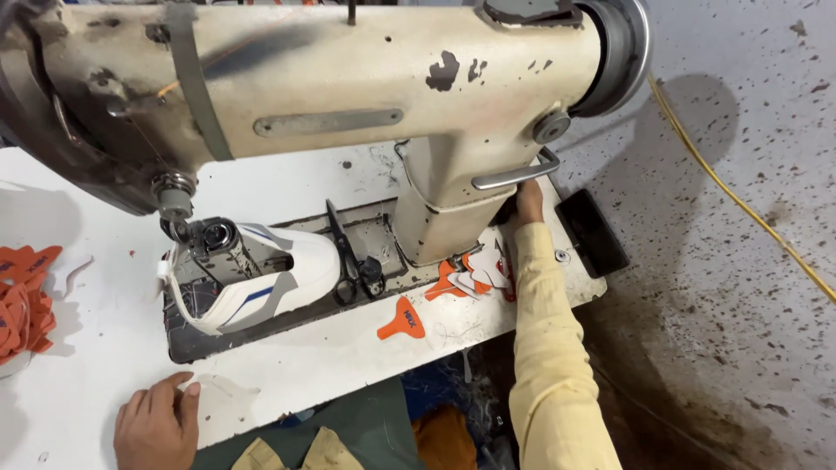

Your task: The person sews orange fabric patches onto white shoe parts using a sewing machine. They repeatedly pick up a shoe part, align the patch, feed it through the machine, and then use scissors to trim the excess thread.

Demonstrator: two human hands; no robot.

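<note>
A worn cream industrial sewing machine (374, 78) stands on a white table (96, 348). A white shoe upper (261, 283) with a blue stripe sits over the machine's post, under the needle. My left hand (157, 424) rests flat on the table's near edge, next to a small white piece (218, 389), and holds nothing. My right hand (528, 202), in a pale yellow sleeve, reaches behind the machine's right end near the handwheel; its fingers are hidden there. Black scissors (350, 261) lie beside the shoe upper.
An orange tag-shaped piece (401, 319) lies near the table's front edge. More orange and white cut pieces (475, 276) are piled by the machine base, and a heap of orange pieces (22, 300) sits at far left. A yellow cable (740, 200) crosses the spotted floor.
</note>
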